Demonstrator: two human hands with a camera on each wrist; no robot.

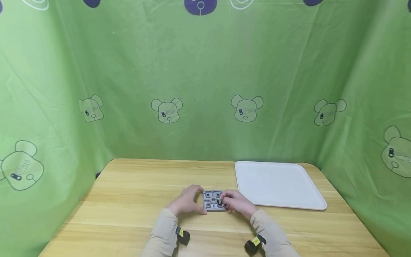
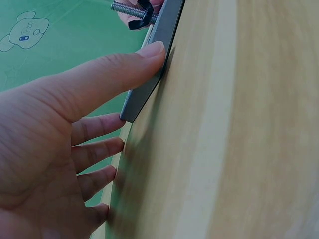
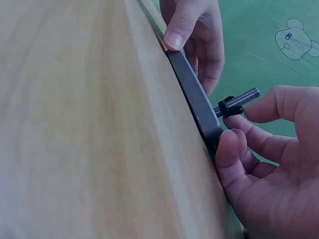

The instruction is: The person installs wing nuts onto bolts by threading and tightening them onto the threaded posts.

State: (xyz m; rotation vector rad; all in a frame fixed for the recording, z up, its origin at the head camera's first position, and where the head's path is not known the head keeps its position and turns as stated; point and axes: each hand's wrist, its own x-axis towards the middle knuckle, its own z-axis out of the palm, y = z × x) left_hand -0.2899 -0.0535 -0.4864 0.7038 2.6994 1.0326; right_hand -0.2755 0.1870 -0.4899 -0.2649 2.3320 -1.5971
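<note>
A square grey plate (image 1: pixel 213 210) with a raised pattern and several round recesses lies flat on the wooden table between both hands. My left hand (image 1: pixel 187 201) grips its left side, thumb on the near edge and index finger at the far corner. A threaded bolt (image 3: pixel 247 96) stands up from the plate's right part, carrying a black wing nut (image 3: pixel 229 107). My right hand (image 1: pixel 238 202) pinches the wing nut between thumb and finger, and another finger touches the plate's edge. In the left wrist view, the plate (image 2: pixel 149 84) appears edge-on, with the wing nut (image 2: pixel 143 19) above it.
A white tray (image 1: pixel 279 184) lies at the table's back right, just beyond my right hand. Green curtains (image 1: pixel 205 71) with bear-head prints hang behind the table (image 1: pixel 128 214) and along both sides. Black wrist cameras (image 1: pixel 183 237) are strapped over the beige sleeves.
</note>
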